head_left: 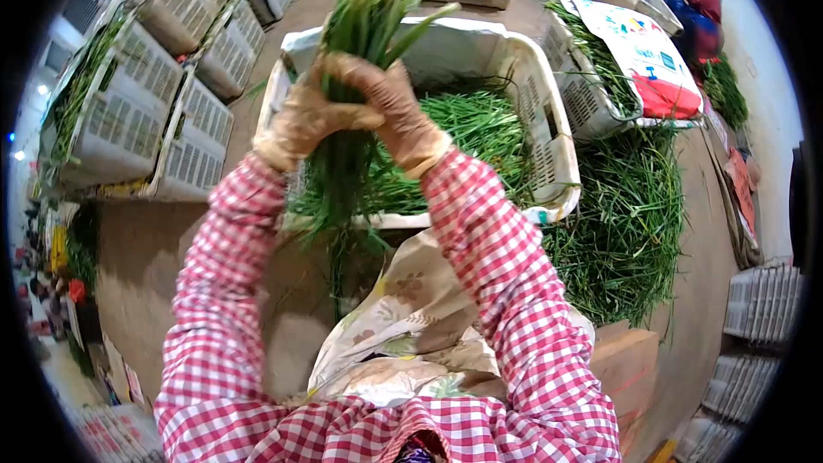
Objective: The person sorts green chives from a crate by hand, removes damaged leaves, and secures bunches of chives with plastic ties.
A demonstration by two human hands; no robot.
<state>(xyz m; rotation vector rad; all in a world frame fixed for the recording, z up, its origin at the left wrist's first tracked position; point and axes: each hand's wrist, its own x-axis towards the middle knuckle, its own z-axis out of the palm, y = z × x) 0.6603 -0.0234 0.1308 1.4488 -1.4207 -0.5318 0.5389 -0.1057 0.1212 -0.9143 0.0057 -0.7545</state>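
Both my hands wear tan, stained gloves and are wrapped round one upright bunch of long green chives. My left hand grips it from the left, and my right hand closes round it from the right, fingers against the left glove. Pale cut ends point up and away from me; dark leaves hang below the hands, over the near left rim of a white plastic crate. More loose chives lie inside that crate. My palms and the middle of the bunch are hidden.
A big heap of loose greens lies right of the crate. Behind it, a filled crate carries a printed sack. Stacked crates stand left. A wooden block is near my right elbow. Another person works far right.
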